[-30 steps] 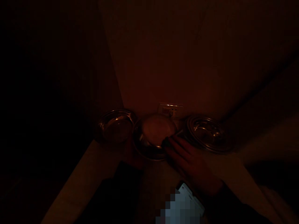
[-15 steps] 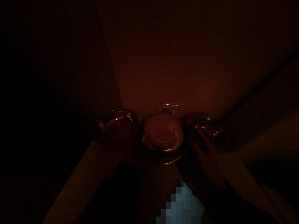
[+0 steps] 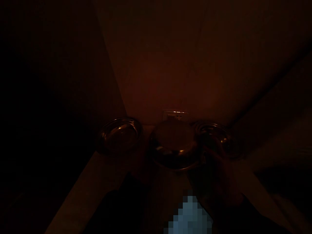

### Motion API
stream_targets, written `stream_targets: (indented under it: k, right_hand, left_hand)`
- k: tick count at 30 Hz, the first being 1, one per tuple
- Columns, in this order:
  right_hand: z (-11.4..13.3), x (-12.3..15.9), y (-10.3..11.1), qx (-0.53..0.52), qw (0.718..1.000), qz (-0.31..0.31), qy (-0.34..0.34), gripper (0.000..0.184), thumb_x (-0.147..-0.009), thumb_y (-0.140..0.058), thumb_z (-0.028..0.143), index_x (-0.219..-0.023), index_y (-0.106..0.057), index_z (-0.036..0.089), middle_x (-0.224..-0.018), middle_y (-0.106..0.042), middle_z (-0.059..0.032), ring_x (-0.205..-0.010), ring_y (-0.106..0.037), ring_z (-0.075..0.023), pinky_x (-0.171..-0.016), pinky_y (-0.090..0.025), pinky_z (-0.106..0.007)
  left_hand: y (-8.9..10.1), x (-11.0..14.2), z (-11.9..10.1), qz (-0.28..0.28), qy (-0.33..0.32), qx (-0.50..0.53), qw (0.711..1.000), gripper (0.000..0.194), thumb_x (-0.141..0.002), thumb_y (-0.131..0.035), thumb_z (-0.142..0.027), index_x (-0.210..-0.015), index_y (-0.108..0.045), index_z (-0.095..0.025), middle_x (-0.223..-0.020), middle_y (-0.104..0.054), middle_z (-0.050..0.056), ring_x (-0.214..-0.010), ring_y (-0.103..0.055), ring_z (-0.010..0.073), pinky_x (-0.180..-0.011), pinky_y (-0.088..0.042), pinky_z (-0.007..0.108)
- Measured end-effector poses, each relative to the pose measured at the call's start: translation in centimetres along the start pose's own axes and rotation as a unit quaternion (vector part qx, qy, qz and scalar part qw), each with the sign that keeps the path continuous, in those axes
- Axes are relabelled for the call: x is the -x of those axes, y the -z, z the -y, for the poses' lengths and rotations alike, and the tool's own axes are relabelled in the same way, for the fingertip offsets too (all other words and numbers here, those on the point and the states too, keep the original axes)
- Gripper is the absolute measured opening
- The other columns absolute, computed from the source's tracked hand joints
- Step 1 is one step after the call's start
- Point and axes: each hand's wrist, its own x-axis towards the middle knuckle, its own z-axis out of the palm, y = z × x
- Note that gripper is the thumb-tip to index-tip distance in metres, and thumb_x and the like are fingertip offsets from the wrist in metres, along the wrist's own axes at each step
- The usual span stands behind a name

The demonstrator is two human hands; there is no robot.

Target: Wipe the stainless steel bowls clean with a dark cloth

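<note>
In very dim light, a shiny metal dish (image 3: 174, 136) is held in the middle, its flat underside facing up toward me. My left hand (image 3: 141, 164) is closed on the dish's left edge, its fingers mostly lost in shadow. At the right edge, my right hand (image 3: 225, 172) is closed around a dark greenish cloth (image 3: 206, 175), which hangs beside the dish. Whether the cloth touches the rim cannot be made out. Another metal dish (image 3: 120, 133) rests on the left, hollow side up. More metal dishes (image 3: 216, 128), apparently nested, lie behind my right hand.
The dishes rest on a light table (image 3: 75, 191) that meets a wall (image 3: 165, 74). A socket plate (image 3: 175, 113) is on the wall behind the held dish. A bright, pixelated patch (image 3: 191, 216) shows at the bottom, between my forearms.
The held dish has shifted slightly right and tipped, so its underside looks flatter and darker. My right hand has moved a little right and down. The picture is dimmer.
</note>
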Motion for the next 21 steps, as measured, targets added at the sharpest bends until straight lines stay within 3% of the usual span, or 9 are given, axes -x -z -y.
stream_targets:
  k: [6,9,11,13,15,18,21]
  right_hand:
    - [0.8,0.6,-0.9,-0.015,1.0,-0.007,-0.024,0.052,-0.091,-0.046,0.028,-0.141,-0.034,0.032,-0.121,-0.063,-0.0064,-0.094,-0.068,-0.023,-0.071,-0.06,-0.037]
    - [1.5,1.7,-2.4,-0.065,0.991,-0.006,-0.119,0.054,-0.085,-0.057,0.032,-0.137,-0.042,0.029,-0.117,-0.066,-0.0072,-0.088,-0.069,-0.0233,-0.064,-0.06,-0.035]
    - [2.1,2.3,-3.2,-0.109,0.972,-0.008,-0.21,0.057,-0.078,-0.066,0.035,-0.132,-0.048,0.027,-0.113,-0.068,-0.0085,-0.087,-0.069,-0.0246,-0.065,-0.06,-0.036]
    - [2.5,2.3,-3.3,-0.104,0.966,0.0,-0.237,0.057,-0.073,-0.071,0.037,-0.126,-0.055,0.024,-0.113,-0.068,-0.0099,-0.09,-0.068,-0.026,-0.069,-0.059,-0.038]
    - [2.6,2.0,-3.0,-0.043,0.979,0.024,-0.196,0.05,-0.074,-0.069,0.039,-0.12,-0.06,0.023,-0.115,-0.067,-0.0104,-0.098,-0.066,-0.0271,-0.079,-0.056,-0.041]
    - [2.1,1.3,-1.8,0.079,0.993,0.05,-0.077,0.039,-0.083,-0.059,0.036,-0.121,-0.06,0.023,-0.121,-0.064,-0.0093,-0.109,-0.06,-0.0267,-0.093,-0.049,-0.045]
    - [1.6,1.1,-0.9,0.179,0.978,0.066,0.089,0.041,-0.09,-0.049,0.027,-0.13,-0.052,0.028,-0.131,-0.057,-0.0072,-0.12,-0.052,-0.0256,-0.1,-0.043,-0.047]
  left_hand:
    - [1.3,0.0,0.2,0.032,0.032,0.019,0.999,0.027,-0.088,-0.049,-0.028,-0.105,-0.07,-0.022,-0.109,-0.071,0.003,-0.119,-0.055,0.0235,-0.108,-0.038,0.04]
    - [1.5,0.0,-0.2,0.046,0.03,0.042,0.998,0.037,-0.089,-0.046,-0.04,-0.113,-0.067,-0.021,-0.111,-0.07,0.005,-0.124,-0.051,0.0242,-0.111,-0.033,0.04]
    - [1.6,-0.1,-0.3,0.006,-0.013,0.036,0.999,0.044,-0.089,-0.043,-0.046,-0.12,-0.063,-0.021,-0.115,-0.068,0.006,-0.127,-0.048,0.0269,-0.111,-0.032,0.044]
    - [1.8,-0.1,-0.4,-0.032,-0.066,0.029,0.997,0.046,-0.089,-0.043,-0.046,-0.126,-0.058,-0.024,-0.122,-0.065,0.003,-0.131,-0.042,0.0268,-0.112,-0.031,0.044]
    - [2.0,0.0,-0.5,-0.048,-0.106,0.03,0.993,0.043,-0.091,-0.042,-0.041,-0.131,-0.053,-0.028,-0.129,-0.06,-0.002,-0.136,-0.034,0.0223,-0.113,-0.029,0.04]
    - [2.0,0.2,-0.8,-0.043,-0.131,0.034,0.99,0.041,-0.093,-0.04,-0.034,-0.133,-0.049,-0.031,-0.133,-0.056,-0.007,-0.139,-0.03,0.0181,-0.113,-0.03,0.035]
    - [1.3,0.2,-0.5,0.003,-0.129,0.019,0.992,0.042,-0.092,-0.041,-0.038,-0.131,-0.051,-0.029,-0.128,-0.06,-0.003,-0.136,-0.035,0.0192,-0.11,-0.035,0.033]
